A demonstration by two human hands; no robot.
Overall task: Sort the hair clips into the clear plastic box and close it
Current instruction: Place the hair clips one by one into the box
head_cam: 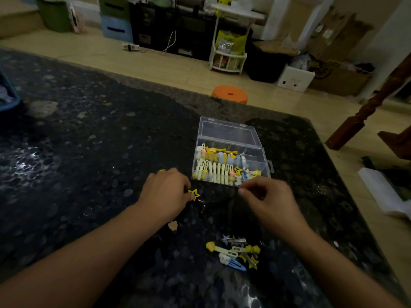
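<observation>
Your left hand (165, 194) pinches the yellow star clip (194, 194) — your right hand (265, 197), fingers curled at the clear box (231, 156), could nudge it off the counter's right edge.

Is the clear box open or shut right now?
Open. The box has its lid swung back, away from the person, and the clips inside lie uncovered.

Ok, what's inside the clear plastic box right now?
The clear plastic box holds many hair clips: a row of pale cream clips along the near side, with yellow, blue and white ones behind. Its lid stands open. Anything underneath the top clips is covered.
</observation>
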